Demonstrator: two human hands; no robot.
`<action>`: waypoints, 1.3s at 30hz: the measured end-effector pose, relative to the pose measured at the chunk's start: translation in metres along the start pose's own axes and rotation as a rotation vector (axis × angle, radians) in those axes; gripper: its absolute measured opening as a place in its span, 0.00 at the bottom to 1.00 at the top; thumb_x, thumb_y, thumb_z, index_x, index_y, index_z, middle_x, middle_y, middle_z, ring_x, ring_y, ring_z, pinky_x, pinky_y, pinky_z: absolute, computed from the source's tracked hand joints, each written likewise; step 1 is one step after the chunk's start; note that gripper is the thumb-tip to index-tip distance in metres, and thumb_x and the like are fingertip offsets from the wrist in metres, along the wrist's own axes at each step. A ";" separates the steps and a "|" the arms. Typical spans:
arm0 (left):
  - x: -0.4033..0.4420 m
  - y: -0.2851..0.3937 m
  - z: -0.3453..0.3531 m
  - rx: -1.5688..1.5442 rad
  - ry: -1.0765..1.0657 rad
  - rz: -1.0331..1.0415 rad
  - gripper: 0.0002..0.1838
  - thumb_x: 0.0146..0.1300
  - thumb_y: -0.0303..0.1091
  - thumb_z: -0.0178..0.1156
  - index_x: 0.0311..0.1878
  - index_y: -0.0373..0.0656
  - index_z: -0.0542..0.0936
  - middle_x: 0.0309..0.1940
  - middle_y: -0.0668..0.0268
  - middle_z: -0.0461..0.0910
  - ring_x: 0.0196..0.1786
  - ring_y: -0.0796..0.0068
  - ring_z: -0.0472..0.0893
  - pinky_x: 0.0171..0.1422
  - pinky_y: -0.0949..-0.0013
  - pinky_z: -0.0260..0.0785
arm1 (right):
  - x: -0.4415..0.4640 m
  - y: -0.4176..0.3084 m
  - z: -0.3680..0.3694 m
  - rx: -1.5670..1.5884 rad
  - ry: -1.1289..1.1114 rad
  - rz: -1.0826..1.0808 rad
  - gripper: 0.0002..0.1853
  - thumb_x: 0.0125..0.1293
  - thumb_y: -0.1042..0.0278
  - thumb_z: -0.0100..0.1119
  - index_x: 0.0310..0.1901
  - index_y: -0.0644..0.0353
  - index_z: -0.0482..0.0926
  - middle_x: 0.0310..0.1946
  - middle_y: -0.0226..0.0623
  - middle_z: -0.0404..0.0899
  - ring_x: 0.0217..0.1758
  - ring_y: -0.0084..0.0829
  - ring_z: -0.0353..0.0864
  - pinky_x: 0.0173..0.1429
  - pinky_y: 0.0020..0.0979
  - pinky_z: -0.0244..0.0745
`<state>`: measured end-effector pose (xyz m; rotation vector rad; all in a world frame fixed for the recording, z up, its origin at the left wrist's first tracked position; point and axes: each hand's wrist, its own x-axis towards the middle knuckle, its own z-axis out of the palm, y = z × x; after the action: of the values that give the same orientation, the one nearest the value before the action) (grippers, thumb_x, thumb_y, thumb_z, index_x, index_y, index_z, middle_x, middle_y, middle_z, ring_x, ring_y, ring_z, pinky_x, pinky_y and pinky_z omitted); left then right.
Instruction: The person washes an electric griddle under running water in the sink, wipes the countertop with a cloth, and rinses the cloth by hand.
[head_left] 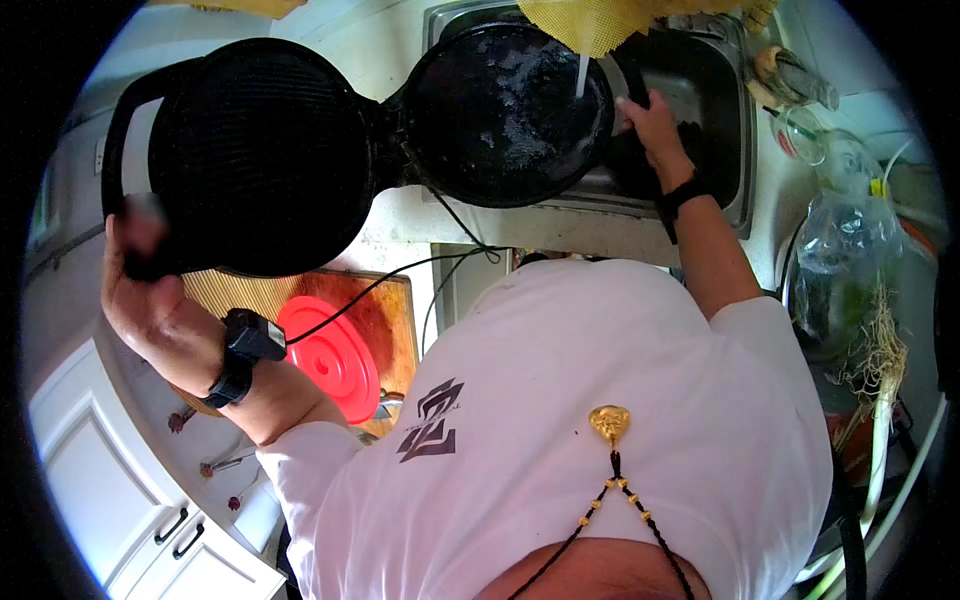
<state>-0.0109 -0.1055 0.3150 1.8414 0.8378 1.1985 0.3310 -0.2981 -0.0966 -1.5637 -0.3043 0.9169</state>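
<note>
A black round electric griddle (265, 150) lies opened out flat, its two round halves joined by a hinge. My left hand (145, 270) grips the handle at the left edge of the left half; part of this hand is blurred. The right half (500, 115) is over the sink (745, 130), wet and shiny, with a stream of water (583, 75) falling on it. My right hand (655, 125) is closed on the handle at its right edge. A black cord (400, 262) hangs from the hinge side.
Below the left half, a red round lid (330, 355) rests on a wooden board (398, 320). Right of the sink are a plastic bag (850, 240), green onions with roots (885, 375) and a glass jar (800, 80). White cabinets (110, 450) stand at lower left.
</note>
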 end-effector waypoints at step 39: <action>0.118 0.085 -0.053 -0.019 -0.159 -0.413 0.22 0.70 0.31 0.53 0.63 0.29 0.66 0.32 0.67 0.71 0.34 0.81 0.70 0.50 0.75 0.67 | 0.017 0.098 0.067 -0.219 -0.216 0.309 0.37 0.54 0.56 0.58 0.58 0.81 0.63 0.51 0.61 0.75 0.54 0.51 0.76 0.57 0.41 0.69</action>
<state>-0.0100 -0.0349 0.4531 1.6201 1.0473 0.7870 0.2661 -0.2613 -0.1905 -1.7455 -0.3299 1.3351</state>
